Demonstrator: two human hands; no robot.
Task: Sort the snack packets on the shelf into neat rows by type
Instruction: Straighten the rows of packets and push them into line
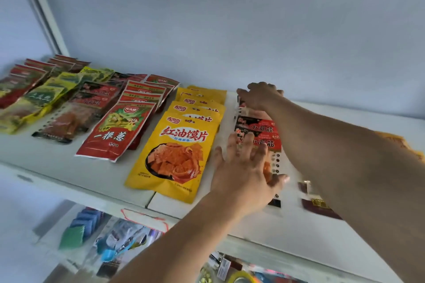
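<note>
Snack packets lie in rows on a white shelf (69,167). A row of yellow packets (177,156) runs down the middle, and a row of red packets (115,135) lies to its left. To the right of the yellow row is a row of red-and-black clear packets (264,128). My left hand (243,172) lies spread with straight fingers on the front packet of that row. My right hand (262,95) reaches to the back of the same row, its fingers curled on the rear packet.
Further left lie rows of brown clear packets (69,119), yellow-green packets (34,101) and dark red packets (23,80). A dark red packet (317,204) and a yellow packet (395,142) show beside my right forearm. A lower shelf (115,241) holds mixed goods.
</note>
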